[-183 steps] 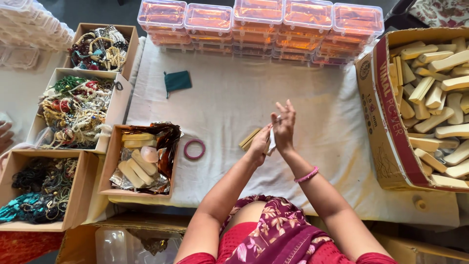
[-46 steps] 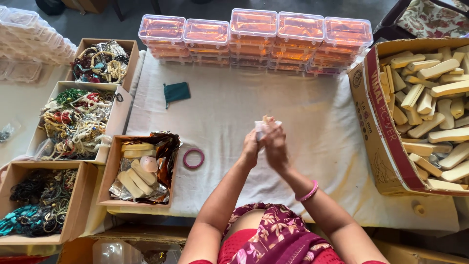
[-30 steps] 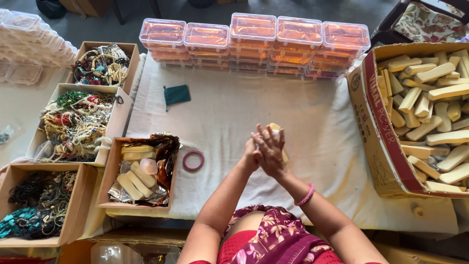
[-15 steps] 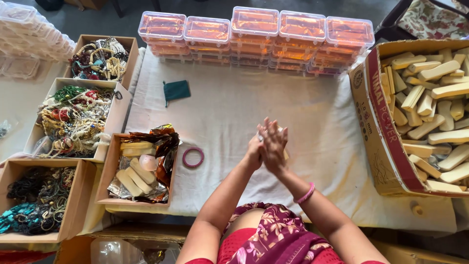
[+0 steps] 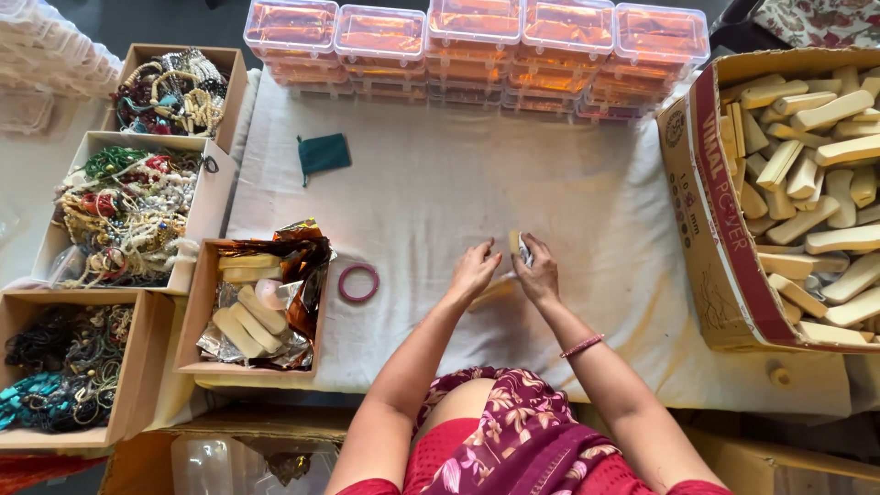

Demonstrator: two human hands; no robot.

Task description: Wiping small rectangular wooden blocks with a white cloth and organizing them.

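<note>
Both hands rest low on the white cloth (image 5: 440,183) near its middle. My right hand (image 5: 538,272) pinches a small pale wooden piece (image 5: 515,241) with a bit of clear wrap beside it. My left hand (image 5: 474,271) lies just to its left, fingers spread, touching the cloth; a tan wooden stick (image 5: 493,291) lies under and between the two hands. A pink bangle is on my right wrist.
A big carton of pale wooden pieces (image 5: 807,174) stands at the right. Orange-tinted clear plastic boxes (image 5: 477,37) line the far edge. Cartons of beads and necklaces (image 5: 137,211) sit at left, a carton with wooden sticks (image 5: 252,307) nearer, a pink ring (image 5: 358,282) and a green pouch (image 5: 323,154) on the cloth.
My hands were raised and pressed together around a small piece; now they have come down to the cloth and parted, the right still pinching the piece.
</note>
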